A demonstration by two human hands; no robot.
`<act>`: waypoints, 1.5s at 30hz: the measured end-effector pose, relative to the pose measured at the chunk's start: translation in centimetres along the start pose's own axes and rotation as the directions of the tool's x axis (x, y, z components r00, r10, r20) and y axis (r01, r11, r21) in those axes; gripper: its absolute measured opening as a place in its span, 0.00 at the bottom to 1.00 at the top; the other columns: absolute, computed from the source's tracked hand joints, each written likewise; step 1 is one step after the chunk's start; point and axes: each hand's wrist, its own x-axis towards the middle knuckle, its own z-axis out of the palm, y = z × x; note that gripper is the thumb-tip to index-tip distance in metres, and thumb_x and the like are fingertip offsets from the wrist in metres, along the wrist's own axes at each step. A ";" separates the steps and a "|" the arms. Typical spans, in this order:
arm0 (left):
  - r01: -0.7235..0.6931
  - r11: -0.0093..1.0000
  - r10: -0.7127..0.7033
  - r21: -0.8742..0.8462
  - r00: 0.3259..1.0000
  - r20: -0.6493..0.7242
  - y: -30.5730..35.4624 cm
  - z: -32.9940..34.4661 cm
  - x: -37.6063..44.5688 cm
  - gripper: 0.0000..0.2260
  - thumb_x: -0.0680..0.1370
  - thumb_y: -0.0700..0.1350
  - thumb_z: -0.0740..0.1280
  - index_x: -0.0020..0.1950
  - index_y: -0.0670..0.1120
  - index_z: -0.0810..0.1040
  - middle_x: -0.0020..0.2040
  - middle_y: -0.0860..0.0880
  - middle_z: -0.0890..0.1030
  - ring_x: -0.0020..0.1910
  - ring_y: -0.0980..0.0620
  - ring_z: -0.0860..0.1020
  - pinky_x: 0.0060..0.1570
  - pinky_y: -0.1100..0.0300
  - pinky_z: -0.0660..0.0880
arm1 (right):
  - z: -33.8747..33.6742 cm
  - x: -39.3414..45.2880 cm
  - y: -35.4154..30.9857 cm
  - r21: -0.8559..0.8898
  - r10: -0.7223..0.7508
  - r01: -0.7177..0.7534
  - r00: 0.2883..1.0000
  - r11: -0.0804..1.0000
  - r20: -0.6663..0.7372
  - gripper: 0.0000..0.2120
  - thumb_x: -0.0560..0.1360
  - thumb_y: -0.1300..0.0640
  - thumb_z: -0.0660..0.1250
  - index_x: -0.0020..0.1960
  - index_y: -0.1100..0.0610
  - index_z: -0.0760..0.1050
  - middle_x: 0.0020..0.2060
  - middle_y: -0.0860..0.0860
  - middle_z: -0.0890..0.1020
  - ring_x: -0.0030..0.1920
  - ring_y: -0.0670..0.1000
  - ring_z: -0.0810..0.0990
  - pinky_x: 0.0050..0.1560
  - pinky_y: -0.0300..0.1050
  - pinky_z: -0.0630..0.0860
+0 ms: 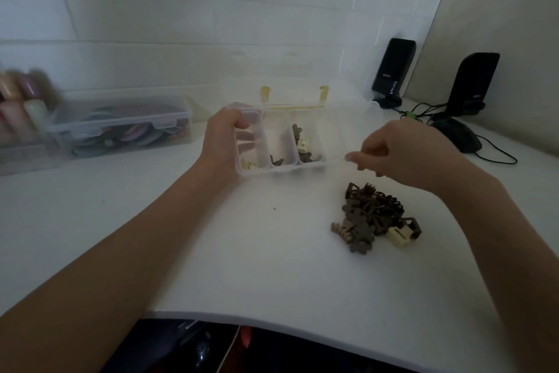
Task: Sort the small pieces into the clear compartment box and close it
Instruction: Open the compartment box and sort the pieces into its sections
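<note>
The clear compartment box (281, 168) stands on the white table, its lid up at the back with yellow hinges. My left hand (222, 138) grips the box's left end, fingers curled inside the leftmost compartment. My right hand (402, 155) pinches the box's front right rim between thumb and fingers. Inside lie a few cream pieces at the left and brown pieces with one cream piece (302, 146) in the middle compartments. A pile of brown small pieces (372, 215) with one cream piece (399, 236) lies on the table, just below my right hand.
A closed clear box of coloured items (127, 127) stands at the left, with blurred bottles (21, 100) beside it. Two black speakers (393, 70) (472, 85), a black mouse (456, 133) and cables sit at the back right. The table edge (272, 319) curves near me.
</note>
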 end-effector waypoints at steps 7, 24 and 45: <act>-0.001 1.000 0.002 0.026 0.999 -0.036 0.1 0.0 -0.2 0.11 0.59 0.42 0.59 0.38 0.46 0.76 0.41 0.47 0.80 0.44 0.42 0.75 0.52 0.49 0.72 | 1.3 0.2 0.7 0.192 0.146 -0.264 0.868 0.945 0.474 0.14 0.75 0.43 0.62 0.52 0.52 0.74 0.45 0.50 0.78 0.41 0.50 0.81 0.33 0.42 0.80; -0.014 0.999 0.014 0.033 1.000 -0.027 0.1 -0.2 0.0 0.11 0.59 0.41 0.58 0.38 0.46 0.76 0.44 0.45 0.79 0.45 0.40 0.75 0.52 0.49 0.72 | 0.9 0.0 -2.1 0.751 -0.169 -0.001 0.974 0.660 0.150 0.10 0.69 0.68 0.71 0.50 0.60 0.82 0.43 0.57 0.85 0.44 0.52 0.84 0.48 0.39 0.80; 0.070 0.989 -0.040 -0.131 0.975 0.219 1.0 -3.0 1.9 0.15 0.57 0.38 0.55 0.41 0.44 0.73 0.39 0.48 0.81 0.38 0.48 0.82 0.29 0.66 0.73 | 1.4 0.2 -1.1 0.316 -0.110 0.253 0.907 0.914 -0.406 0.08 0.73 0.59 0.69 0.50 0.49 0.82 0.42 0.43 0.82 0.42 0.44 0.76 0.48 0.33 0.71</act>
